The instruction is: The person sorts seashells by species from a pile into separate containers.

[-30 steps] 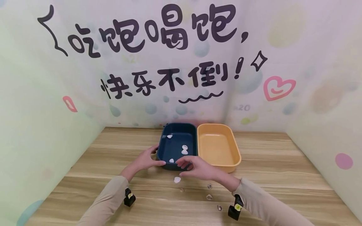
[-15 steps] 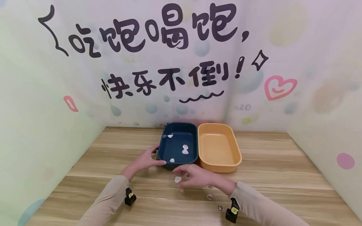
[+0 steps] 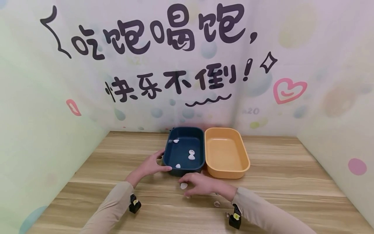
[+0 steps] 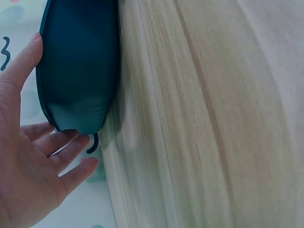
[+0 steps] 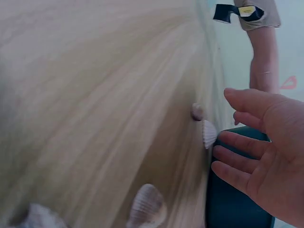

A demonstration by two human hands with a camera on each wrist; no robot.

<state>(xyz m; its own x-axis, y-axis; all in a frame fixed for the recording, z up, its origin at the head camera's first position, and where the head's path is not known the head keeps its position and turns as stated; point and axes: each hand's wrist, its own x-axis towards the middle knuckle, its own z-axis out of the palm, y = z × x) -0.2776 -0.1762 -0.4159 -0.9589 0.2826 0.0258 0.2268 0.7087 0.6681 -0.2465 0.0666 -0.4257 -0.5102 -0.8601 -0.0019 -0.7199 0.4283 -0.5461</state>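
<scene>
With the navy container (image 3: 184, 145) steadied by the loosely spread left hand (image 3: 151, 164), the white seashell (image 3: 183, 186) is best pinched lightly, edgewise, by the wide-parted right hand (image 3: 200, 184)

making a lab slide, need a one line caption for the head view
Left hand touching a navy bin with shells inside, right hand open beside a white shell.

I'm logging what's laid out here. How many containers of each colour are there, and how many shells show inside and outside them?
Navy container: 1
Yellow container: 1
Inside shells: 4
Outside shells: 5
Total: 11
</scene>
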